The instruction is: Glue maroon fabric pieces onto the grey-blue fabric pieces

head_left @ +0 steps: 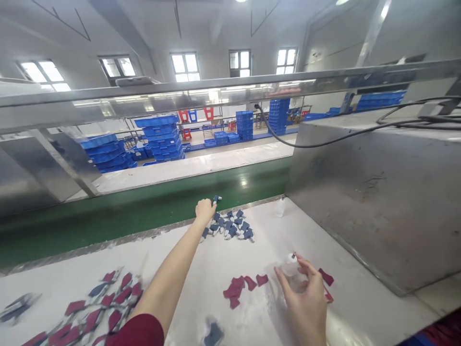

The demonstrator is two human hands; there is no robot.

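My left hand [205, 210] reaches out to the edge of the green belt, its fingers closed on a small blue-and-white piece [216, 198]. Just below it, a cluster of similar blue-and-white pieces [228, 225] lies on the white table. Lower right, my right hand [306, 293] curls its fingers around a small whitish, translucent object [291, 264] with a dark tip; its kind is unclear. Flat dark-red pieces [236, 288] lie left of that hand, and another dark-red piece [326, 277] is beside its fingers. A blue piece [213, 333] sits near the bottom edge.
Several red-and-white pieces [91, 319] are heaped at lower left, near a blurred blue-grey piece [16, 307]. The green belt [154, 204] crosses behind the table [173, 254]. A metal box [378, 192] with a black cable [317, 144] stands right. Blue crates [162, 137] are stacked beyond.
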